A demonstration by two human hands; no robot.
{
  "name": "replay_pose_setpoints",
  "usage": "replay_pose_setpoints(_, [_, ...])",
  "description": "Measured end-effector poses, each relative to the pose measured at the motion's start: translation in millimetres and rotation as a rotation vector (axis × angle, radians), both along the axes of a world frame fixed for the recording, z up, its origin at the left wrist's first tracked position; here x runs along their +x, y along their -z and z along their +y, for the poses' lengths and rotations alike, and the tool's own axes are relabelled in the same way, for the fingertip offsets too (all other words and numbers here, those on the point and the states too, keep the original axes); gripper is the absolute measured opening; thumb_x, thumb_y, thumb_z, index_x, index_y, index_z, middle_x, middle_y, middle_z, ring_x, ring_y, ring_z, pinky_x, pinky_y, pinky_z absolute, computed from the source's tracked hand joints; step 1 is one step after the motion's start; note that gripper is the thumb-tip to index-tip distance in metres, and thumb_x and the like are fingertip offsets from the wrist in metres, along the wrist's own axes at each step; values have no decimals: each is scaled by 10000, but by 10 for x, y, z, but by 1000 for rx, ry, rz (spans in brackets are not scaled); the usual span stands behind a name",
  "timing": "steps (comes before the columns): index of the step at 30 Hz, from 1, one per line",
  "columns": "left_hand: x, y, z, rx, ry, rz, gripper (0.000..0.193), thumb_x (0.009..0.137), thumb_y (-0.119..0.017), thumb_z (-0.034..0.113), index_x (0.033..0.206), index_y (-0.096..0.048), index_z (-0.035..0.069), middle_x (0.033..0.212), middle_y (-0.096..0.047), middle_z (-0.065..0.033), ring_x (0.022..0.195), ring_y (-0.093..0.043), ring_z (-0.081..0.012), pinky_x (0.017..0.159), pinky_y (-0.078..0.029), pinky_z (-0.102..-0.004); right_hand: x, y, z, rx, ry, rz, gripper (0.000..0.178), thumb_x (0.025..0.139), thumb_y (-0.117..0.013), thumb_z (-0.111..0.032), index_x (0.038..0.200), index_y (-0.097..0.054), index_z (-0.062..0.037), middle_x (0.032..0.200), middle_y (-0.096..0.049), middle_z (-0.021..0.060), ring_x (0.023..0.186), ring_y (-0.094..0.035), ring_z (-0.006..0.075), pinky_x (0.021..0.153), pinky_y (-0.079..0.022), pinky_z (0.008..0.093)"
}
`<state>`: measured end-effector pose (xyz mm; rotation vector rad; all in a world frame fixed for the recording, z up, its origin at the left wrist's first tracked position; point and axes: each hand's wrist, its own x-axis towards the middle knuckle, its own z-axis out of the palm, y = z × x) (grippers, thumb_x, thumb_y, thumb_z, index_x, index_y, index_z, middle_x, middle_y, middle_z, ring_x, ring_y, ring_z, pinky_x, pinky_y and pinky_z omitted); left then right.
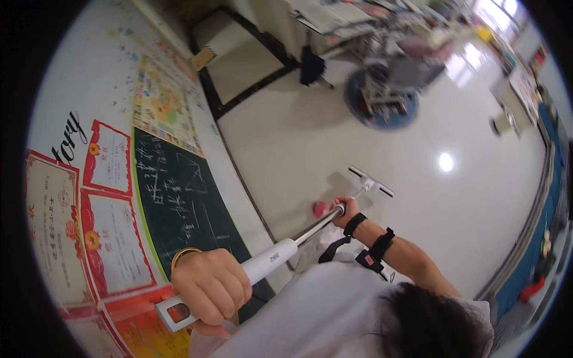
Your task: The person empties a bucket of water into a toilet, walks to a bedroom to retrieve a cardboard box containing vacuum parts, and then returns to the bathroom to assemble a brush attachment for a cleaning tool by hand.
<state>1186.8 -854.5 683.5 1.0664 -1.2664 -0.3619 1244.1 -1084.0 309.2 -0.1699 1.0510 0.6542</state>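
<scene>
A long mop (271, 262) with a white grip section, a silver pole and a small flat white head slants across the view, its head on the pale floor. My left hand (212, 286) is wrapped round the white upper part, just below the looped handle end. Lower down, my right hand (346, 213) is closed round the silver pole near the head. The mop head (371, 182) has dark strips at its two ends and lies beyond my right hand. A pink slipper (320, 209) shows beside the pole, partly hidden.
To the left, the wall carries red-bordered certificates (113, 238), a chalkboard (179, 197) and a colourful poster (167, 104). Ahead stand a swivel chair (412, 74) on a round blue mat (382, 119) and a cluttered desk (334, 18). Blue bedding (552, 173) lines the right side.
</scene>
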Motion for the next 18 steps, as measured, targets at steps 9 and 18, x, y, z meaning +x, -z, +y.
replay_pose_setpoints(9, [2376, -258, 1310, 192, -83, -33, 314, 798, -647, 8, 534, -483, 54, 611, -544, -74, 556, -586, -196, 585, -520, -300, 3033, -214, 1700, -33, -196, -79, 152, 876, -534, -148, 757, -450, -106, 587, -487, -6, 513, -505, 137, 514, -484, 277])
replay_pose_setpoints(18, [4905, -563, 2877, 201, -469, 72, 282, 762, -687, 11, 546, -506, 25, 546, -520, -77, 483, -551, -197, 522, -508, -311, 5696, -374, 4136, 121, -471, 56, 177, 833, -584, -80, 766, -421, -94, 595, -470, 29, 475, -476, 171, 481, -466, 322])
